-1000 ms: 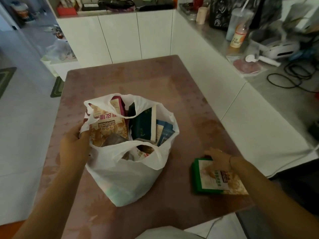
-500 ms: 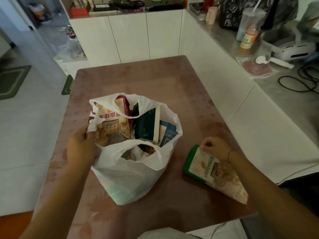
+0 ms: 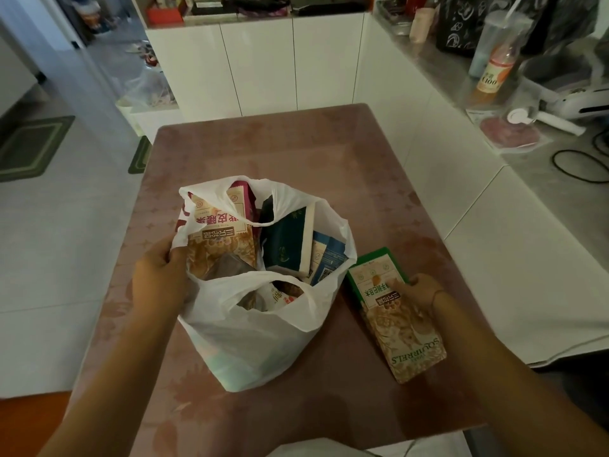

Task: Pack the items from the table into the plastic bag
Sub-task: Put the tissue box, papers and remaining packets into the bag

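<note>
A white plastic bag (image 3: 250, 338) stands open on the pink table (image 3: 296, 153). Inside it are an orange snack pack (image 3: 220, 245), a dark teal box (image 3: 286, 245), a blue packet (image 3: 326, 262) and others lower down. My left hand (image 3: 161, 278) grips the bag's left rim and holds it open. My right hand (image 3: 418, 290) holds a green-topped snack pack (image 3: 392, 315) by its right edge. The pack is lifted and tilted, its green end close to the bag's right side.
White cabinets (image 3: 263, 64) stand beyond the table's far end. A grey counter (image 3: 461, 80) runs along the right with a bottle (image 3: 492, 74), a plastic cup, a white appliance and black cables. Floor mats (image 3: 29, 146) lie at the left.
My right hand picked the green-topped pack up off the table and swung it leftward toward the bag. My left hand kept its hold on the bag's rim.
</note>
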A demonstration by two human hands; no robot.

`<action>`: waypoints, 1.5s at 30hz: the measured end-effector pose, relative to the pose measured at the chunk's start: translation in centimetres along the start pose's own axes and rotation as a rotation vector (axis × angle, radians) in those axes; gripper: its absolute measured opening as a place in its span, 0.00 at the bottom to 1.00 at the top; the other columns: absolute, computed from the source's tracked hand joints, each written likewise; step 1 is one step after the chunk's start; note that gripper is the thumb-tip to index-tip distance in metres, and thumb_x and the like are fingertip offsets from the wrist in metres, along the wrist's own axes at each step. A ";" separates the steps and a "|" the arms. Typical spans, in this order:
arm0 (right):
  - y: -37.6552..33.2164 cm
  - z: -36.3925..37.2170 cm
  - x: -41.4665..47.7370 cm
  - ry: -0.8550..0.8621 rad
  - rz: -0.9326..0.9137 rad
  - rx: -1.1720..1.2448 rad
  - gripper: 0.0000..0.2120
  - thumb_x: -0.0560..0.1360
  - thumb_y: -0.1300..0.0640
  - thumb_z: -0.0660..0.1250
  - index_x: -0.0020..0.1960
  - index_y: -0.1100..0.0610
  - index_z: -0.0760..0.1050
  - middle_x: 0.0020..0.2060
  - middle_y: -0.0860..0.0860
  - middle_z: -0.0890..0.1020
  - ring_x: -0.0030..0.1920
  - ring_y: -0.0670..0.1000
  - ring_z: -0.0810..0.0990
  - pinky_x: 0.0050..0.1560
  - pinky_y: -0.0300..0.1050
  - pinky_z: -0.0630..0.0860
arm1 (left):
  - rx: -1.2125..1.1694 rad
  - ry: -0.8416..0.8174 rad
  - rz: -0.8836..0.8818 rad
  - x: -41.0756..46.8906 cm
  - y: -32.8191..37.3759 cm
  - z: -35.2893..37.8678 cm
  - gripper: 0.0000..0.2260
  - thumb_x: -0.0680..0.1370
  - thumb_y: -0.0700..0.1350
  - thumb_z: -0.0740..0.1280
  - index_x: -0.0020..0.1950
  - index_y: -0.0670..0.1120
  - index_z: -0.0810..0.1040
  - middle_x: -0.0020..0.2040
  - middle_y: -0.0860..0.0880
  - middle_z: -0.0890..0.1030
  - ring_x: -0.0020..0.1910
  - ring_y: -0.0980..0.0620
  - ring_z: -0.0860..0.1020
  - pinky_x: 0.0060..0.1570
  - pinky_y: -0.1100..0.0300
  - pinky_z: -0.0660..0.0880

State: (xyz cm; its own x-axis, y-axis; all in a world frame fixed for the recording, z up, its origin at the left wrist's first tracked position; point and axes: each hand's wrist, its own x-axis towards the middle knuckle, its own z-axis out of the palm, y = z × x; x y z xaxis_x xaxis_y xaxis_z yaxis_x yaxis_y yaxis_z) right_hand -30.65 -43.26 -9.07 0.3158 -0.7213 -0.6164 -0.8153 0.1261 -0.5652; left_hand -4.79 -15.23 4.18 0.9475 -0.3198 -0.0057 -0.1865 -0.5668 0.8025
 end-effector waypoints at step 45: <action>-19.6 6.4 -8.0 0.509 -0.751 0.281 0.09 0.78 0.52 0.61 0.49 0.57 0.76 0.50 0.51 0.74 0.44 0.49 0.75 0.38 0.37 0.71 | 0.185 -0.296 0.133 15.3 10.3 2.4 0.12 0.80 0.45 0.59 0.39 0.42 0.74 0.43 0.42 0.75 0.38 0.47 0.72 0.34 0.61 0.67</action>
State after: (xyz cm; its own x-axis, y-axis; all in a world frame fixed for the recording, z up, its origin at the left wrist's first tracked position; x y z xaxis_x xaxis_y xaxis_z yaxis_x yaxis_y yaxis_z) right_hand -14.05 -35.59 3.43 0.4065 -0.8824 0.2368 -0.3176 -0.3795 -0.8690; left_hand 7.16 -27.75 10.91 0.8005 -0.5905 -0.1024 -0.3726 -0.6241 0.6868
